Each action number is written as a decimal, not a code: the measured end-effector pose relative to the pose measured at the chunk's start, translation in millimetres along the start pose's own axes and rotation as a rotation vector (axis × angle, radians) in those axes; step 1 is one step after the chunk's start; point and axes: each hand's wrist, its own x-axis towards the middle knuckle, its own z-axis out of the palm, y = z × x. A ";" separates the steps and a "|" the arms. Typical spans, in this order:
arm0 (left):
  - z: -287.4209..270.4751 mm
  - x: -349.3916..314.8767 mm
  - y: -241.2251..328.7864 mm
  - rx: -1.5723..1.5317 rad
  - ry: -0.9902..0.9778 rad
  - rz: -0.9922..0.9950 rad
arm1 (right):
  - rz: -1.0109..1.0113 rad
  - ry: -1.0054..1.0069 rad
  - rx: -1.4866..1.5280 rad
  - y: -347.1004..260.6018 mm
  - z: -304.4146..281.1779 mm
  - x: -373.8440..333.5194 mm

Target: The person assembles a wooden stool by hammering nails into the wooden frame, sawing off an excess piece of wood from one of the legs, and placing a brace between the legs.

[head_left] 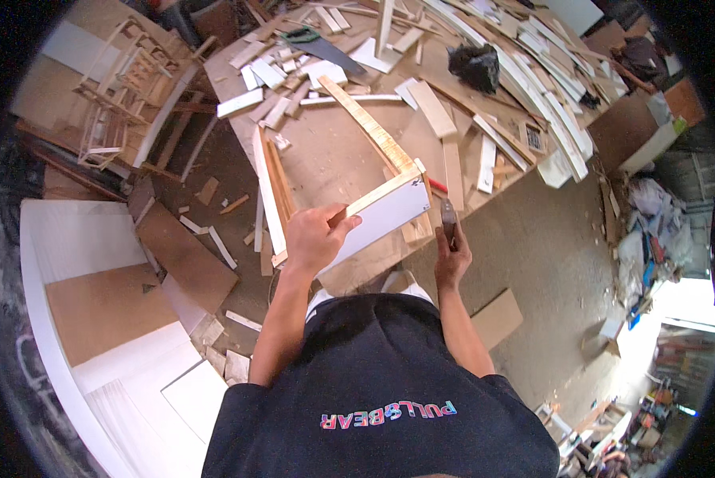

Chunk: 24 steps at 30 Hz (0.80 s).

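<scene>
An open-ended, three-sided wooden frame (385, 217) stands on the near edge of the workbench (326, 171). Its near board is white-faced with a bare wood edge. My left hand (316, 237) is closed over the top edge of that board, left of its middle. Just off the frame's right corner, my right hand (453, 256) is closed around a short tool with a greyish, shiny end (448, 212); its exact kind I cannot make out. A thin red piece (437, 185) shows between that tool and the corner.
Offcuts, a handsaw (326, 52), a black plastic bag (474, 67) and long white strips (525, 88) cover the far bench. White and brown panels (111, 311) lie at left, beside a stack of wooden frames (126, 95). A board (497, 319) lies on the floor at right.
</scene>
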 end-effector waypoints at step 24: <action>-84.4 12.7 82.4 -0.824 0.449 -0.171 | -0.486 -0.350 -0.496 73.3 55.5 119.6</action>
